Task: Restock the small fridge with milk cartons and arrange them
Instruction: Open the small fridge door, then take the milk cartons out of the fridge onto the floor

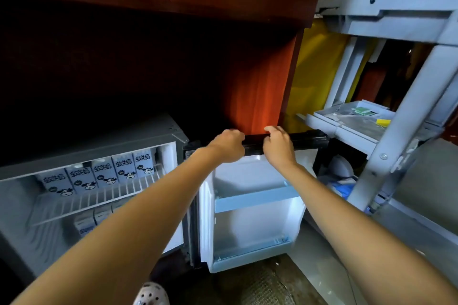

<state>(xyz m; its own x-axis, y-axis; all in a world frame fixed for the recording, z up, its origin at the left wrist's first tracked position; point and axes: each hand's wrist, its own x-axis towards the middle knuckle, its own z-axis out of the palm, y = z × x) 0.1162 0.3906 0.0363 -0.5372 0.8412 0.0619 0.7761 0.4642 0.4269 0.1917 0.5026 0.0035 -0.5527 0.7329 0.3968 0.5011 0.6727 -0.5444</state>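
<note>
My left hand [229, 145] and right hand [278, 147] grip the open fridge door [247, 225] by its top edge, fingers curled over it. Left of the door, milk cartons [104, 176] line the wire shelf [99, 199]. Stocking looks done; next I'd swing the door closed evenly.

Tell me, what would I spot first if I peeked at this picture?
Two bare arms reach out in the middle, the left hand and right hand both gripping the top edge of the open fridge door. To the left, inside the fridge, a row of milk cartons with cartoon cows stands on the wire shelf.
</note>
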